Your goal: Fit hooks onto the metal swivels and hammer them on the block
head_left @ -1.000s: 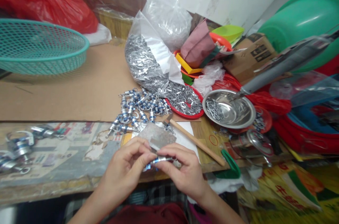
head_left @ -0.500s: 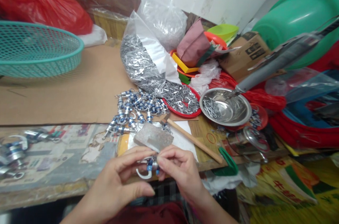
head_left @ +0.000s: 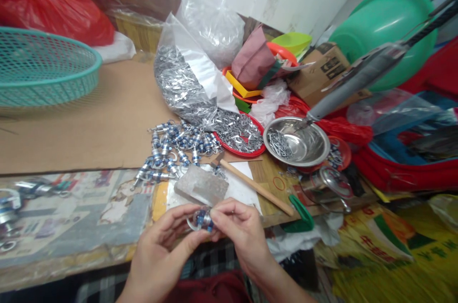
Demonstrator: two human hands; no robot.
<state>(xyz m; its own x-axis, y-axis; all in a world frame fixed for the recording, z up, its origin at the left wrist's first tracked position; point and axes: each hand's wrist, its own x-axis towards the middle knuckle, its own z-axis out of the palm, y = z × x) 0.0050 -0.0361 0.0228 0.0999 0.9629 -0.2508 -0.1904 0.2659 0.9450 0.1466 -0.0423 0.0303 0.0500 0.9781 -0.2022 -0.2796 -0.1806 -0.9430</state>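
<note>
A worn workbench point(head_left: 82, 234) spans the scene, with a sheet of cardboard point(head_left: 118, 107) over its far left part. On the left stands a teal mesh basket point(head_left: 53, 95); at the far middle a clear bag point(head_left: 179, 78) full of small metal pieces leans over a red tray point(head_left: 236, 151). Right of the tray sits a steel bowl point(head_left: 302, 150). Blue-and-silver fittings lie in a pile point(head_left: 182, 143) on the near cardboard edge. At the near middle, the right hand point(head_left: 243, 231) pinches one fitting point(head_left: 203, 219) between thumb and fingertips, just nearer than a metal block point(head_left: 202, 186). The left hand point(head_left: 168, 250) curves narrowly around its hooked left end; blur hides whether that thumb presses on it.
</note>
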